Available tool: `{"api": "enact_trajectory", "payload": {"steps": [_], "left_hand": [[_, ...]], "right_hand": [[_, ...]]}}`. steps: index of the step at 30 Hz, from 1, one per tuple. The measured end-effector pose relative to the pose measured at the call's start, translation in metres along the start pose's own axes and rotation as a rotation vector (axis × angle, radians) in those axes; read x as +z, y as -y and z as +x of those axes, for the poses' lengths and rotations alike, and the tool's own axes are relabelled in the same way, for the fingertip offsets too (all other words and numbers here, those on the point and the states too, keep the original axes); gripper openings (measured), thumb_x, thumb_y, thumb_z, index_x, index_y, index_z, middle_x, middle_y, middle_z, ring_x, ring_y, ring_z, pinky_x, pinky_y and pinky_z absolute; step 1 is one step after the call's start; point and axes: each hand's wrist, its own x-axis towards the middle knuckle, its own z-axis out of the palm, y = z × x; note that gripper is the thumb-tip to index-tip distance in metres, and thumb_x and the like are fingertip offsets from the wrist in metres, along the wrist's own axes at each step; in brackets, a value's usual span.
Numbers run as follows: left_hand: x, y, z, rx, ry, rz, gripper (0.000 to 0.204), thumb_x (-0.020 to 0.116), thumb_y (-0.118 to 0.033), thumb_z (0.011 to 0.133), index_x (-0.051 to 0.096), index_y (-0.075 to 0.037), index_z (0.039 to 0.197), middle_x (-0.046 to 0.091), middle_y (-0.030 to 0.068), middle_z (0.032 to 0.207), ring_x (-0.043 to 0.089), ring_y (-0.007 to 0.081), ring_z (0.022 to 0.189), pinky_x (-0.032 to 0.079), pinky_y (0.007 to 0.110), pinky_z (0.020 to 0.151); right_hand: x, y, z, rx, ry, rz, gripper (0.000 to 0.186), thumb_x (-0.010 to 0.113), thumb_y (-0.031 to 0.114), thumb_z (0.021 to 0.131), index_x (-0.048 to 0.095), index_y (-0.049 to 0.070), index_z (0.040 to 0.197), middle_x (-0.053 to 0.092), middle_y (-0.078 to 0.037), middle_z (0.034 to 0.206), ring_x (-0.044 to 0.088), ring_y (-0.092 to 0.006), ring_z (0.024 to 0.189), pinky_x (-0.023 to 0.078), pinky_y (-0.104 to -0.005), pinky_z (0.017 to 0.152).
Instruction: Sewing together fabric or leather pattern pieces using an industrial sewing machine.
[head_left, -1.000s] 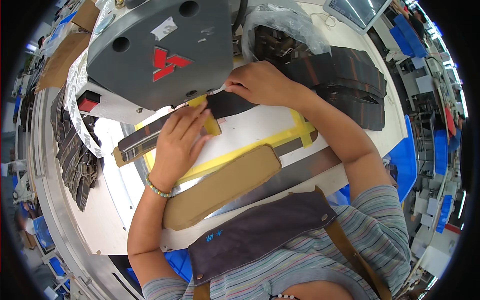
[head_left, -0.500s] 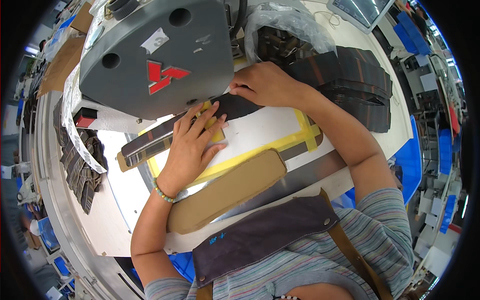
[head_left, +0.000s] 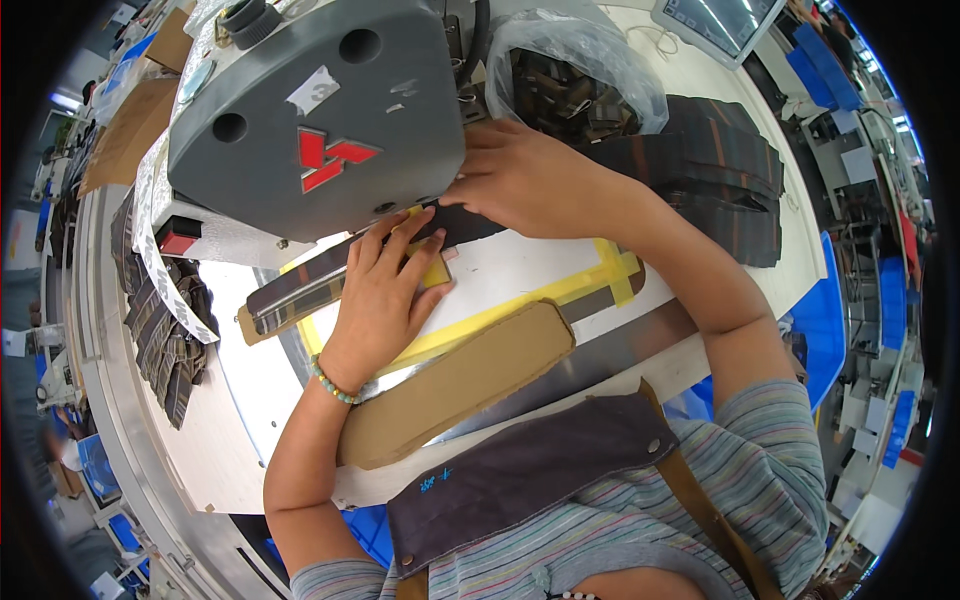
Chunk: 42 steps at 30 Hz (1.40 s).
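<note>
A long dark fabric strip (head_left: pixel 295 291) lies at a slant under the grey head of a sewing machine (head_left: pixel 290 120). My left hand (head_left: pixel 380 280) rests flat on it with fingers spread, its fingertips by a yellow guide block (head_left: pixel 436 268) in front of the machine head. At the strip's right part is my right hand (head_left: pixel 530 180), fingers stretched apart and reaching under the machine's edge. Its lower fingertips touch the strip; the upper fingertips are partly hidden by the machine. The needle area is out of sight. A tan, round-ended flat template (head_left: pixel 460 385) lies nearer to me.
Stacked dark plaid fabric (head_left: pixel 725 180) lies at the right. Behind my right hand stands a clear plastic bag (head_left: pixel 640 80) of small brown pieces. More plaid strips (head_left: pixel 165 340) hang at the left. Yellow tape (head_left: pixel 560 285) borders the white plate. A control screen (head_left: pixel 715 25) stands at the back.
My right hand has shifted slightly left and nearer to me, its fingers now spread and further under the machine edge. My left hand stays almost in place.
</note>
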Motion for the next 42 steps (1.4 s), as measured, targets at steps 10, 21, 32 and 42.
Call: {"api": "enact_trajectory", "payload": {"steps": [10, 21, 32, 42], "left_hand": [[0.003, 0.007, 0.0, -0.017, -0.023, -0.121, 0.054, 0.086, -0.02, 0.088, 0.065, -0.004, 0.136, 0.058, 0.0139, 0.156, 0.047, 0.0406, 0.146, 0.038, 0.053, 0.123], [-0.004, 0.006, -0.003, 0.004, 0.056, -0.053, 0.065, 0.083, -0.024, 0.089, 0.065, -0.005, 0.148, 0.058, 0.0103, 0.161, 0.042, 0.038, 0.155, 0.036, 0.052, 0.127], [-0.002, 0.012, -0.009, -0.045, -0.055, -0.119, 0.049, 0.079, -0.011, 0.093, 0.069, -0.002, 0.14, 0.063, 0.0133, 0.154, 0.056, 0.0389, 0.144, 0.047, 0.048, 0.12], [-0.009, 0.009, -0.007, -0.011, -0.097, 0.044, 0.046, 0.066, 0.009, 0.09, 0.072, 0.002, 0.134, 0.07, 0.0153, 0.145, 0.064, 0.0388, 0.137, 0.054, 0.047, 0.114]], "right_hand": [[0.035, 0.004, -0.038, 0.034, 0.122, 0.244, 0.041, 0.073, 0.002, 0.088, 0.082, 0.019, 0.124, 0.068, -0.003, 0.146, 0.063, -0.0271, 0.13, 0.049, -0.0438, 0.115], [0.039, 0.006, -0.037, 0.044, 0.097, 0.281, 0.044, 0.071, 0.002, 0.089, 0.084, 0.025, 0.124, 0.068, -0.004, 0.146, 0.061, -0.0281, 0.135, 0.049, -0.0437, 0.116], [0.038, 0.005, -0.035, 0.055, 0.066, 0.268, 0.036, 0.075, 0.006, 0.089, 0.088, 0.023, 0.117, 0.071, -0.004, 0.142, 0.063, -0.0256, 0.13, 0.05, -0.0432, 0.114], [0.038, 0.006, -0.035, 0.037, 0.031, 0.244, 0.034, 0.075, 0.009, 0.092, 0.086, 0.025, 0.12, 0.07, -0.004, 0.141, 0.064, -0.0267, 0.128, 0.05, -0.0426, 0.113]]}}
